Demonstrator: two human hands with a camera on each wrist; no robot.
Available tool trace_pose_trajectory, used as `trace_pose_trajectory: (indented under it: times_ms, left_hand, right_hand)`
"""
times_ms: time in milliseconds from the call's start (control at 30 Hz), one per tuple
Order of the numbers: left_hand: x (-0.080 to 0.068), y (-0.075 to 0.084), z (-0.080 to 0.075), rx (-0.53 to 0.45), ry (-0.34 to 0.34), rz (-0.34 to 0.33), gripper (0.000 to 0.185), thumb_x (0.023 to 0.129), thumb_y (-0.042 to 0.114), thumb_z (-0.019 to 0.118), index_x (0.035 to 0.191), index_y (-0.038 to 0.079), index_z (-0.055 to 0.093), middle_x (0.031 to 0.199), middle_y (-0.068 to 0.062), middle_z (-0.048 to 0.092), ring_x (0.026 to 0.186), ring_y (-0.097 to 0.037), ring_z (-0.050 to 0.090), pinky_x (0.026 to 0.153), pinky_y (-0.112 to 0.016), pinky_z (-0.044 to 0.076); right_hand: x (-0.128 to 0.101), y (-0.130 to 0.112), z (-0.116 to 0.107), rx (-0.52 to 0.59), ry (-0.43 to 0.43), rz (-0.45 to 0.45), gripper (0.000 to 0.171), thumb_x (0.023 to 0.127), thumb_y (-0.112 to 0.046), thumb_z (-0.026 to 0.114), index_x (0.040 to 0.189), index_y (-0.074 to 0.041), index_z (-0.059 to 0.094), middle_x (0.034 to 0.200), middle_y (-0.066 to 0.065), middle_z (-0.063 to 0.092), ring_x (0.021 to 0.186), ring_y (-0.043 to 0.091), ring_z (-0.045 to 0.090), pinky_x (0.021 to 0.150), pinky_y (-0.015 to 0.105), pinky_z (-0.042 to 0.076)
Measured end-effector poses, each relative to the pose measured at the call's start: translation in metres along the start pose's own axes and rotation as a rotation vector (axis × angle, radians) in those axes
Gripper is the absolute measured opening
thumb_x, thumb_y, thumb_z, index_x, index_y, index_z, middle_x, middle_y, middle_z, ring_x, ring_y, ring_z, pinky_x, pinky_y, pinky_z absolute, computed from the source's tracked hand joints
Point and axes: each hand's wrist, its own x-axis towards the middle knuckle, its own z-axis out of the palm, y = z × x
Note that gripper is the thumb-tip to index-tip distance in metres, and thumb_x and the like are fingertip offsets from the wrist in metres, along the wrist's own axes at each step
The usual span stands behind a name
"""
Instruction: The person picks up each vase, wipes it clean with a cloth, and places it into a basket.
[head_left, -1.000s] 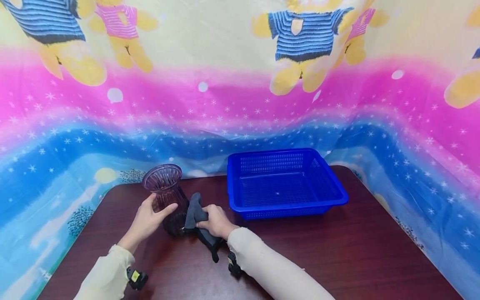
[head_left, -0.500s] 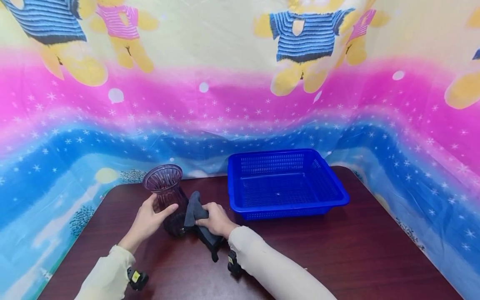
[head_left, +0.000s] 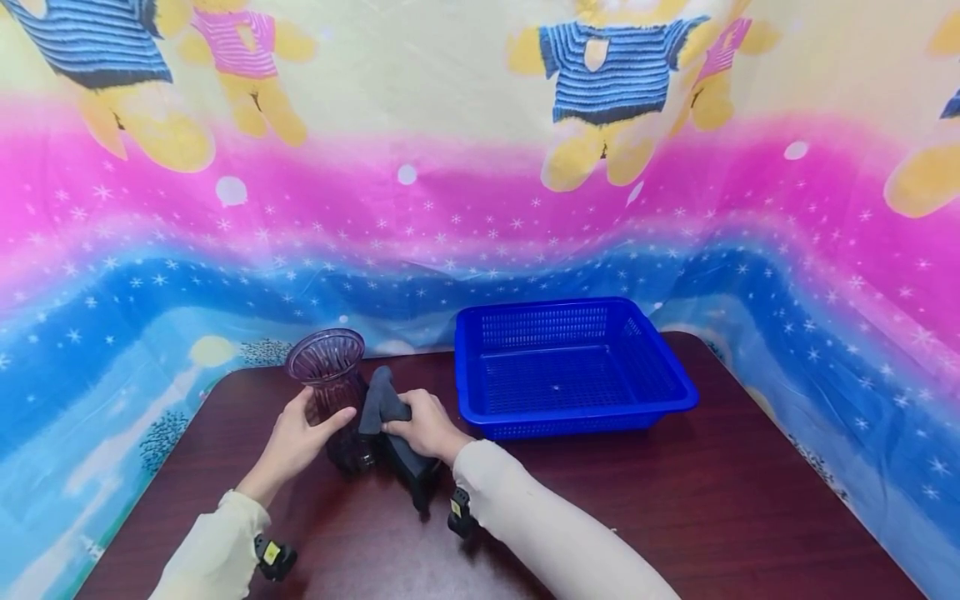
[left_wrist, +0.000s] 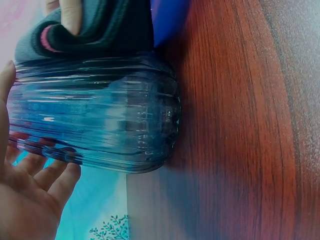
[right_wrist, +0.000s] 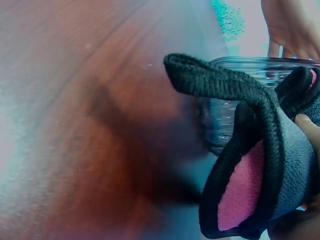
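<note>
A purple-tinted ribbed glass vase (head_left: 337,392) with a flared rim stands on the table at the left. My left hand (head_left: 296,437) grips its waist, thumb on the near side and fingers behind. In the left wrist view the fingers show under the vase's ribbed body (left_wrist: 110,115). My right hand (head_left: 427,429) pinches a folded dark grey cloth (head_left: 405,458) and holds it against the vase's right side. The right wrist view shows the cloth's black edging and pink inner face (right_wrist: 245,190), with its folds covering part of the glass.
A blue plastic basket (head_left: 577,421) with perforated walls sits at the back of the dark red wooden table (head_left: 600,508), right of the cloth. A printed curtain (head_left: 465,208) hangs right behind the table and along its sides.
My right hand and the cloth have moved slightly up and left along the vase's side. The left hand and the vase have stayed in place.
</note>
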Motion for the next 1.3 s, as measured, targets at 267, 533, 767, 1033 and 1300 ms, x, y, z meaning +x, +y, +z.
trace_pose_trajectory:
  times_ms: [267, 533, 767, 1033, 1300]
  left_hand:
    - [0.000, -0.001, 0.000, 0.013, 0.001, 0.005, 0.070, 0.097, 0.039, 0.067, 0.147, -0.004, 0.042, 0.141, -0.031, 0.056, 0.132, -0.044, 0.055, 0.107, -0.057, 0.047]
    - [0.001, -0.004, 0.001, 0.025, 0.013, 0.025, 0.067, 0.098, 0.037, 0.066, 0.146, -0.003, 0.043, 0.137, -0.030, 0.060, 0.127, -0.043, 0.059, 0.105, -0.057, 0.049]
    - [0.001, -0.004, 0.001, 0.020, 0.008, 0.018, 0.068, 0.098, 0.037, 0.066, 0.147, -0.003, 0.043, 0.137, -0.031, 0.059, 0.127, -0.043, 0.059, 0.105, -0.057, 0.049]
    - [0.001, -0.005, 0.001, 0.027, 0.008, 0.012, 0.070, 0.098, 0.038, 0.066, 0.148, -0.004, 0.041, 0.139, -0.032, 0.058, 0.129, -0.044, 0.058, 0.106, -0.058, 0.048]
    - [0.001, -0.004, 0.001, 0.028, 0.003, -0.001, 0.073, 0.098, 0.040, 0.065, 0.149, -0.004, 0.039, 0.142, -0.032, 0.055, 0.131, -0.045, 0.056, 0.107, -0.058, 0.047]
  right_hand:
    - [0.008, -0.013, -0.010, -0.006, -0.016, -0.023, 0.021, 0.088, -0.025, 0.079, 0.107, -0.015, 0.077, 0.085, -0.002, 0.072, 0.071, 0.008, 0.054, 0.066, 0.019, 0.044]
    - [0.014, -0.023, -0.021, 0.014, -0.037, -0.040, 0.018, 0.090, -0.025, 0.078, 0.104, -0.014, 0.077, 0.087, -0.001, 0.071, 0.071, 0.008, 0.054, 0.066, 0.019, 0.045]
    - [0.018, -0.030, -0.026, 0.004, -0.035, -0.045, 0.018, 0.091, -0.024, 0.077, 0.106, -0.013, 0.076, 0.091, 0.000, 0.072, 0.074, 0.009, 0.054, 0.069, 0.020, 0.044]
    - [0.017, -0.027, -0.023, 0.033, -0.045, -0.013, 0.020, 0.092, -0.025, 0.076, 0.107, -0.013, 0.075, 0.093, 0.001, 0.071, 0.076, 0.010, 0.055, 0.070, 0.021, 0.045]
    - [0.014, -0.019, -0.017, 0.022, -0.040, -0.018, 0.023, 0.091, -0.026, 0.077, 0.109, -0.012, 0.076, 0.100, 0.003, 0.072, 0.080, 0.010, 0.056, 0.071, 0.021, 0.047]
